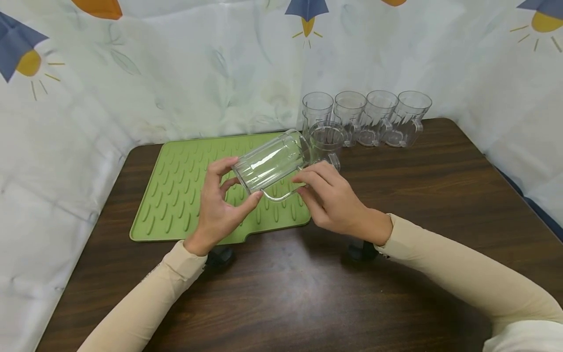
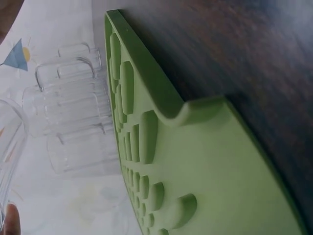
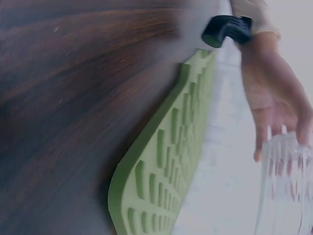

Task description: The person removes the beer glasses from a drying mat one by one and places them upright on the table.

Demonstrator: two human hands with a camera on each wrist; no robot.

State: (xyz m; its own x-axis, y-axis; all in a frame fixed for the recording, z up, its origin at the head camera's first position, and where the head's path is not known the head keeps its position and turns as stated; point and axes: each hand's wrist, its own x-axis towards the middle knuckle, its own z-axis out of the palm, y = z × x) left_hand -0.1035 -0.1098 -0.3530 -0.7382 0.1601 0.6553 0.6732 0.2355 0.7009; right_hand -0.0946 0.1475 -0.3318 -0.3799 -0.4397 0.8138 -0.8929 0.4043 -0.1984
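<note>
A clear plastic mug [image 1: 270, 162] is held tilted above the green mat, its base to the left and its mouth up to the right. My left hand [image 1: 220, 200] grips the base end between thumb and fingers. At the handle, on the underside, my right hand [image 1: 336, 203] pinches the end nearest the mouth. In the right wrist view the same mug [image 3: 283, 191] shows with the left hand [image 3: 276, 93] at its base. Only part of the mug [image 2: 9, 147] enters the left wrist view.
A green ridged drying mat [image 1: 171, 195] lies on the dark wooden table [image 1: 281, 303]. Several clear mugs [image 1: 379, 117] stand upright in a back row, with another mug [image 1: 327, 139] in front of them, beside the mat's right end. Patterned white curtain [image 1: 184, 63] hangs behind.
</note>
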